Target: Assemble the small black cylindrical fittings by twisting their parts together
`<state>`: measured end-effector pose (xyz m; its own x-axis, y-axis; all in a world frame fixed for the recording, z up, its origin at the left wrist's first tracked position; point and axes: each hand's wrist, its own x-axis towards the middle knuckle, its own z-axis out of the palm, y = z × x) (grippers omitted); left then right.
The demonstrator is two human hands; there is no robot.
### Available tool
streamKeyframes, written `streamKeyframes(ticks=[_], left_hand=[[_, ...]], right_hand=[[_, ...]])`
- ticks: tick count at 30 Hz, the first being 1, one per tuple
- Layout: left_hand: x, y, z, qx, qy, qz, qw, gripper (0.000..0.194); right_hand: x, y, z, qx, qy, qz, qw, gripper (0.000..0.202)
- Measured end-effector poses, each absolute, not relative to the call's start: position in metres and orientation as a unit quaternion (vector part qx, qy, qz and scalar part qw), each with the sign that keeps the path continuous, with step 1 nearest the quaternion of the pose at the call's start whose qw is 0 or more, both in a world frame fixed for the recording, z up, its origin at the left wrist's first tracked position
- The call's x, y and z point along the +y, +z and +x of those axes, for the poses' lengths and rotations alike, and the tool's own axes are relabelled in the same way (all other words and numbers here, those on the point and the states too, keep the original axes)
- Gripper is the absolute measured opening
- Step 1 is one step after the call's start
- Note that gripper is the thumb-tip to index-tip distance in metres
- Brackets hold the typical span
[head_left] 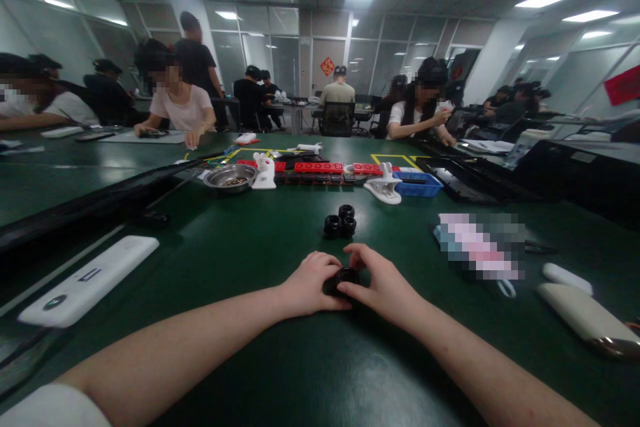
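The left hand [313, 282] is closed on the black part [345, 275], fingers and thumb against its left side. The right hand [383, 280] grips the same part from the right, thumb across its near face, index finger bent above. The part sits between both hands, low over the green table [280, 373]; whether it touches the surface cannot be determined. Just beyond stand black rings [333, 226] in a tight cluster, clear of the fingers.

Farther out, a row of red strips [319, 168] runs crosswise. At its left end are a metal bowl [227, 187] containing small pieces and a white clamp [263, 172]; at its right, a second clamp [385, 185] beside a blue tray [418, 191]. A white box [90, 283] lies at left, a beige case [585, 317] at right. Co-workers [181, 103] sit across the table.
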<state>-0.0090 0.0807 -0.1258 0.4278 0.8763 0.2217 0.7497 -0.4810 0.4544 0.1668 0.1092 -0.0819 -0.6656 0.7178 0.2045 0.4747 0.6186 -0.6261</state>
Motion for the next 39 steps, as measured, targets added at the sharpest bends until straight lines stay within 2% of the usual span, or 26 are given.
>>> streamKeyframes(ticks=[2, 5, 11, 14, 17, 20, 27, 32, 39], left_hand=[[0.081, -0.1268, -0.0092, 0.487, 0.22, 0.833, 0.144, 0.048], [0.0813, -0.1279, -0.0097, 0.485, 0.22, 0.834, 0.143, 0.051], [0.0807, -0.1253, -0.0091, 0.492, 0.22, 0.829, 0.15, 0.047], [0.0801, -0.1238, -0.0088, 0.492, 0.22, 0.828, 0.152, 0.046], [0.0799, -0.1233, -0.0089, 0.49, 0.223, 0.829, 0.153, 0.048], [0.0801, -0.1242, -0.0093, 0.488, 0.218, 0.831, 0.152, 0.051], [0.0807, -0.1265, -0.0092, 0.487, 0.225, 0.831, 0.146, 0.045], [0.0805, -0.1249, -0.0085, 0.49, 0.218, 0.831, 0.144, 0.047], [0.082, -0.1282, -0.0105, 0.485, 0.218, 0.835, 0.144, 0.047]], right_hand=[[0.1075, -0.0794, 0.1666, -0.877, 0.299, -0.309, 0.215, 0.042], [0.105, -0.0779, 0.1678, -0.888, 0.318, -0.256, 0.212, 0.051], [0.1084, -0.082, 0.1689, -0.878, 0.255, -0.332, 0.233, 0.048], [0.1087, -0.0803, 0.1668, -0.869, 0.263, -0.358, 0.22, 0.046], [0.1053, -0.0765, 0.1656, -0.876, 0.297, -0.318, 0.21, 0.04], [0.1022, -0.0749, 0.1664, -0.887, 0.316, -0.264, 0.21, 0.047], [0.1056, -0.0767, 0.1657, -0.872, 0.273, -0.346, 0.213, 0.049], [0.1019, -0.0765, 0.1651, -0.895, 0.282, -0.279, 0.204, 0.041], [0.1039, -0.0835, 0.1652, -0.888, 0.248, -0.304, 0.238, 0.052]])
